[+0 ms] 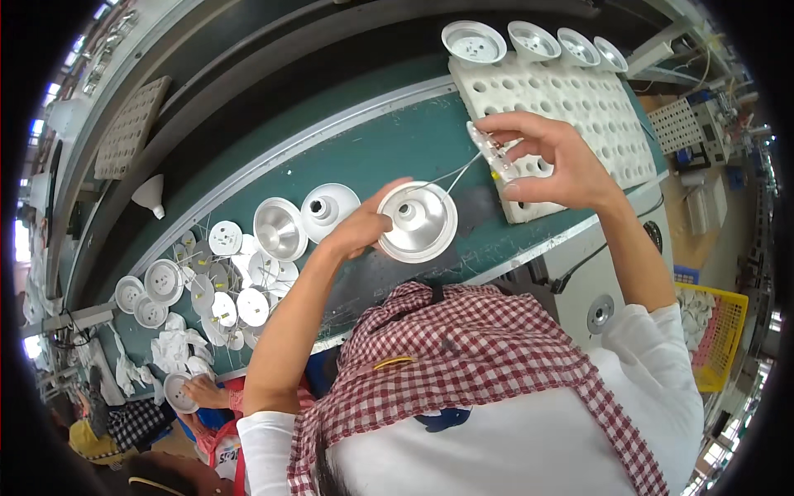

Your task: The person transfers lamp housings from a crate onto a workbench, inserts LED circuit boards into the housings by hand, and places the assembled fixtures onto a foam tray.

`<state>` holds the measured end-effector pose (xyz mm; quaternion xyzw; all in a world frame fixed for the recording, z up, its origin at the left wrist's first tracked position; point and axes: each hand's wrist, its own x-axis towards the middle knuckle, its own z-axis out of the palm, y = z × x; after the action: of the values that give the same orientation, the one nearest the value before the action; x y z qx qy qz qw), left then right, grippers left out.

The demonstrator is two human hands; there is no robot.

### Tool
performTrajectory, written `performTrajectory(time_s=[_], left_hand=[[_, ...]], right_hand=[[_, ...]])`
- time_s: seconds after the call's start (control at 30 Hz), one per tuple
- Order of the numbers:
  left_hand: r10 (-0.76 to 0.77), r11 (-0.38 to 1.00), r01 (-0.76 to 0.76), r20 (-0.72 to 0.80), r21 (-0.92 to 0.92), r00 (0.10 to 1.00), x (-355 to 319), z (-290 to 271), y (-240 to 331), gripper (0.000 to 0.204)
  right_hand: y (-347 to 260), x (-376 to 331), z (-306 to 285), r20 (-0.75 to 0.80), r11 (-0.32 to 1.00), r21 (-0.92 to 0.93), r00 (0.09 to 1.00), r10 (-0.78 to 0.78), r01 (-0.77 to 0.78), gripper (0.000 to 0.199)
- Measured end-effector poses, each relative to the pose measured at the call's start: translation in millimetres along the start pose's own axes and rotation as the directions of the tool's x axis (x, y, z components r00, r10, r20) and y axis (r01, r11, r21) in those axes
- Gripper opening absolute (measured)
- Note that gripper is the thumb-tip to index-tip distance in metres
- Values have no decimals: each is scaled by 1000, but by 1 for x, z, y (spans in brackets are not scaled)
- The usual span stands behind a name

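Note:
My left hand (pixel 362 229) grips a silver-lined lamp housing (pixel 428 234) by its side, the wide mouth turned up so the hole at its bottom shows. Between the thumb and fingers of my right hand (pixel 552 163) is a round white circuit board (pixel 490 150), tilted nearly edge-on. Two thin wires run from the board down to the housing; whether they pass through its hole I cannot tell. Just left of my left hand, two more lamp housings, a silver one (pixel 279 229) and a white one (pixel 328 207), lie on the green bench.
A white foam tray (pixel 571 103) with rows of holes lies at the far right, several lamp cups (pixel 474 43) along its back edge. Wired round boards (pixel 225 238) are heaped at left. A co-worker's hand (pixel 205 392) holds a white cup at lower left. A yellow basket (pixel 728 339) stands at right.

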<state>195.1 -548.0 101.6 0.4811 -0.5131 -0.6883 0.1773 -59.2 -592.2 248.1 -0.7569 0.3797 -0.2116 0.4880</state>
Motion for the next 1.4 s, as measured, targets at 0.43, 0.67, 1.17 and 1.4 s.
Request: performTrajectory(time_s=[0.43, 0.67, 1.17, 1.4], left_hand=[[-34, 692, -22, -63, -722, 997, -45, 29, 30, 55], [-21, 652, -28, -55, -758, 998, -53, 34, 36, 56], [19, 615, -65, -68, -786, 998, -54, 32, 50, 55], [9, 637, -85, -102, -766, 995, -56, 32, 53, 56]], right_hand=[[-6, 40, 60, 159, 806, -590, 985, 65, 42, 55], [-5, 38, 70, 111, 809, -565, 987, -118, 160, 56], [-10, 28, 60, 255, 731, -591, 939, -230, 340, 59], [-14, 29, 59, 263, 729, -607, 945, -192, 317, 59]])
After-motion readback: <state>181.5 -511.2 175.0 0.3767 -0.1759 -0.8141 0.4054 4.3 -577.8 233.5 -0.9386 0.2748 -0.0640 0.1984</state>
